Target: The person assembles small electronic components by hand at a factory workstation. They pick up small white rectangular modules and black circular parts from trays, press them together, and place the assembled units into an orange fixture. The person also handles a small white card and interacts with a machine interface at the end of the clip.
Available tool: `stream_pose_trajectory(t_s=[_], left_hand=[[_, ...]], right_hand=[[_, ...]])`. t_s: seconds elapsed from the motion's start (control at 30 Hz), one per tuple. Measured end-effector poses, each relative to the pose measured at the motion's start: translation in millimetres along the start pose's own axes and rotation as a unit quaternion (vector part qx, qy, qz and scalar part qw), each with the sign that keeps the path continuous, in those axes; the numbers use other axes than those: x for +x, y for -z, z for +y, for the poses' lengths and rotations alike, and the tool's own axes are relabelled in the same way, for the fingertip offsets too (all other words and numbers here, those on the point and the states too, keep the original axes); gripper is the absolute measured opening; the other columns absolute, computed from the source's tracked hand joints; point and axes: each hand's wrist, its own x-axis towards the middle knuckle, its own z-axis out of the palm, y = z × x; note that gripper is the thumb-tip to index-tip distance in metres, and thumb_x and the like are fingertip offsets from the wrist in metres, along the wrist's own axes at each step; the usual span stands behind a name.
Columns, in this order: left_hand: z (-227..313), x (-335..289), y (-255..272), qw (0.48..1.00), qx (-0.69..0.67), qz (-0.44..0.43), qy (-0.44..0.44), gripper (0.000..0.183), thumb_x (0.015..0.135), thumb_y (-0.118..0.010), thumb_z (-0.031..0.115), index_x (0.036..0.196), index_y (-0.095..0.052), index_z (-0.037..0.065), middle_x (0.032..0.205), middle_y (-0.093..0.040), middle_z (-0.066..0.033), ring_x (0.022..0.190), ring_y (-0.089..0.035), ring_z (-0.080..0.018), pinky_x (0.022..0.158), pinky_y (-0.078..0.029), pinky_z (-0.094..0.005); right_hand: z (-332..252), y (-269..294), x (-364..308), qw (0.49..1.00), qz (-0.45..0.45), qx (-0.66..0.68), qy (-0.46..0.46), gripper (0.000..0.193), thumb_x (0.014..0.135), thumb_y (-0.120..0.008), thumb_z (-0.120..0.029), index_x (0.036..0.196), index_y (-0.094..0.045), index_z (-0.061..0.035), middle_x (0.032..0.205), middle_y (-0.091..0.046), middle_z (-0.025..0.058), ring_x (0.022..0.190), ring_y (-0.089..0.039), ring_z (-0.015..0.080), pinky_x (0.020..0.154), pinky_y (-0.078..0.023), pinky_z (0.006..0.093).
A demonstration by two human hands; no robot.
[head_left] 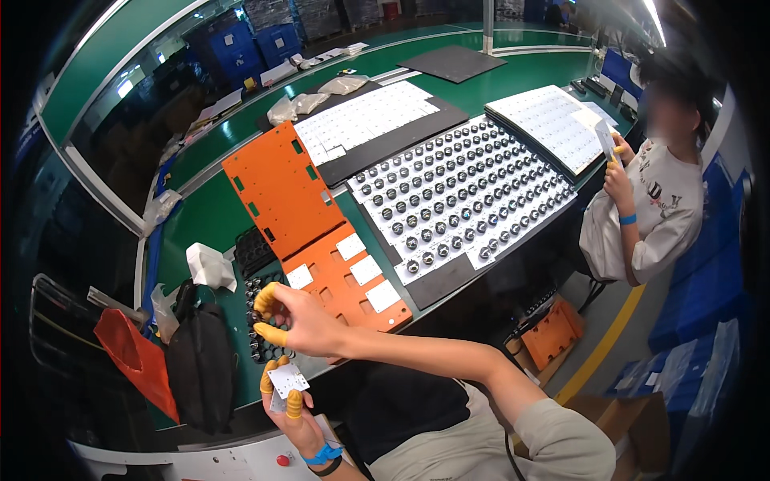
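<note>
My left hand (290,405) is closed on small white square circuit boards (287,380), at least two overlapping. Yellow finger cots cover its fingertips, and a blue band circles the wrist. My right hand (301,321), also in yellow finger cots, hovers over a black tray of dark round parts (261,345). Its thumb and forefinger are curved but apart, with dark parts showing between and below them. Right beside it lies an orange fixture (346,280) with white boards (366,270) in some recesses; its orange lid (282,188) is folded back.
Rows of white boards bearing black round parts (465,192) cover a dark mat. White board sheets (365,120) lie behind. A co-worker (650,192) at right holds a white board. A black bag (204,361), red-orange cloth (136,361) and white bag (211,266) are at left.
</note>
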Motion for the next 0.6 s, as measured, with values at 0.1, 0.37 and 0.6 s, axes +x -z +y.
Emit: stream_pose_trajectory(t_s=[0.1,0.37,0.6], left_hand=[[1.5,8.5,-13.8,1.0,0.013,-0.016,-0.021,0.073,0.081,-0.084,0.03,0.137,-0.049,-0.001,0.116,-0.062,-0.0095,0.076,-0.054,-0.0084,0.053,-0.038,-0.0192],[-22.3,19.2,-50.5,0.995,0.072,-0.052,-0.053,0.071,0.079,-0.084,0.032,0.133,-0.053,-0.003,0.111,-0.063,-0.0076,0.071,-0.054,-0.0066,0.056,-0.04,-0.0179],[-26.0,17.9,-58.2,0.994,0.012,-0.057,-0.091,0.079,0.073,-0.09,0.028,0.136,-0.051,0.0,0.131,-0.061,-0.0155,0.1,-0.062,-0.0146,0.074,-0.048,-0.0229]], right_hand=[[-12.6,16.4,-19.7,0.998,-0.017,0.061,-0.012,0.026,0.087,-0.073,-0.011,0.106,-0.058,-0.0031,0.091,-0.057,0.0014,0.079,-0.05,0.0091,0.07,-0.043,0.0249],[-25.3,57.1,-60.4,0.991,-0.032,0.1,-0.083,0.025,0.087,-0.072,-0.006,0.107,-0.058,-0.0022,0.092,-0.055,-0.0003,0.078,-0.051,0.0055,0.069,-0.044,0.0219],[-21.9,63.3,-71.9,0.997,-0.055,0.029,-0.055,0.022,0.085,-0.074,-0.006,0.104,-0.064,-0.0023,0.077,-0.055,-0.0032,0.065,-0.046,0.005,0.061,-0.04,0.0216]])
